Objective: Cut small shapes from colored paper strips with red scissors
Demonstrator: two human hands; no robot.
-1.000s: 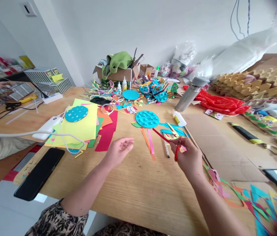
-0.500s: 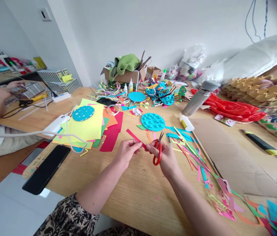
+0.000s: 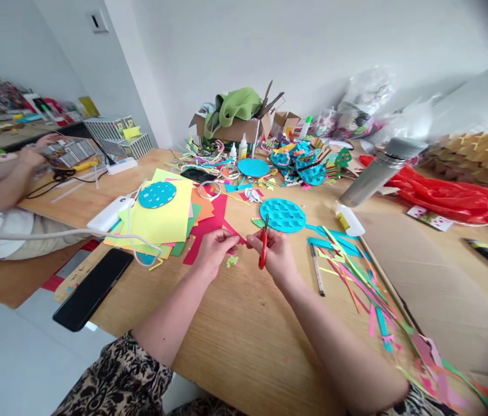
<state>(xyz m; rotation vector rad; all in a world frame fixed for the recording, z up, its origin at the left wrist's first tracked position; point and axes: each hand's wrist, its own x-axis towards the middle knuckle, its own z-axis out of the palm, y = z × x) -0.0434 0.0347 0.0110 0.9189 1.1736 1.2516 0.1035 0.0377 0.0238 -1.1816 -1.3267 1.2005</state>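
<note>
My left hand [image 3: 219, 248] pinches a narrow red paper strip [image 3: 234, 231] between thumb and fingers, over the wooden table. Close beside it, my right hand [image 3: 276, 257] is closed around red-handled scissors [image 3: 263, 249], blades pointing up and away from me. Its thumb and fingertip also meet at the strip's near end. Just beyond the right hand lies a blue paper disc [image 3: 283, 215] with rows of raised bumps. Small yellow-green paper bits [image 3: 232, 262] rest between my forearms. Red paper sheets [image 3: 204, 236] lie left of the strip.
Yellow paper [image 3: 167, 216] with a dotted blue disc [image 3: 157, 195] tops a stack at left, near a black phone [image 3: 92, 290]. A glue bottle [image 3: 350, 219], a pen [image 3: 317, 270], paper strips [image 3: 356, 271] and a metal flask [image 3: 373, 173] stand or lie right. Another person's arm [image 3: 5, 179] is far left.
Both hands have drawn closer together around the red strip. The scissors have turned more upright. The camera view has shifted right to left across the scene, so table things appear moved slightly.
</note>
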